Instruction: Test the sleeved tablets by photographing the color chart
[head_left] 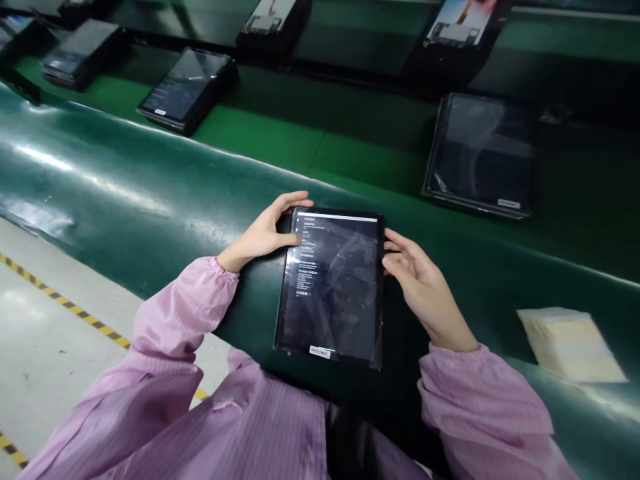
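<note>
A black tablet (333,287) with small white text on its dark screen rests on the glossy green edge of the workbench (125,193) in front of me. My left hand (265,233) grips its upper left corner, fingers over the top edge and thumb on the screen. My right hand (420,280) touches the upper right edge with curled fingers. Both arms wear pink striped sleeves.
A green conveyor belt (280,133) behind the bench carries several dark tablets on black trays, among them a tablet at left (187,87) and one at right (483,153). A stack of pale sheets (570,343) lies right of me. Grey floor with yellow-black tape (65,307) runs lower left.
</note>
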`<action>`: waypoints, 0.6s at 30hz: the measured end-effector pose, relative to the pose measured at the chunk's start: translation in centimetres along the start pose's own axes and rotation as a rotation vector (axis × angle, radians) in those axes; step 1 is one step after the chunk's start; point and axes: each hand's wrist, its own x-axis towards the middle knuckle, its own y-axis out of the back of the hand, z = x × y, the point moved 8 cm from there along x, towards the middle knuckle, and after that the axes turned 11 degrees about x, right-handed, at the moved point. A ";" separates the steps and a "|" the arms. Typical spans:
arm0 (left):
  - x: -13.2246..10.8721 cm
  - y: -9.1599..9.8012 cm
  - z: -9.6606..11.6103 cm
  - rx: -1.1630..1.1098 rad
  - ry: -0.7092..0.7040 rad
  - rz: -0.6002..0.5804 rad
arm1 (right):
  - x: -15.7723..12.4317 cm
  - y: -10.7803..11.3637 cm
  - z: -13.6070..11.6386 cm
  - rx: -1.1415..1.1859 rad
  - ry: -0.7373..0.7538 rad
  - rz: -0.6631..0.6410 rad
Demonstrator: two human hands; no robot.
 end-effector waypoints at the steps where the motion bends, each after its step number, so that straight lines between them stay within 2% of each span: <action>1: 0.0 0.0 0.0 -0.012 0.009 -0.004 | -0.1 0.0 -0.1 -0.004 0.000 0.003; 10: -0.3 -0.2 0.1 -0.122 0.080 -0.009 | -0.3 0.1 -0.2 0.005 0.032 0.009; 15: -0.6 -1.2 -0.2 -0.012 0.044 -0.108 | -0.4 -0.1 -0.3 0.006 0.022 -0.019; 18: -0.4 -1.5 -0.6 0.074 0.020 -0.126 | 0.0 -0.2 -0.1 0.014 0.019 -0.050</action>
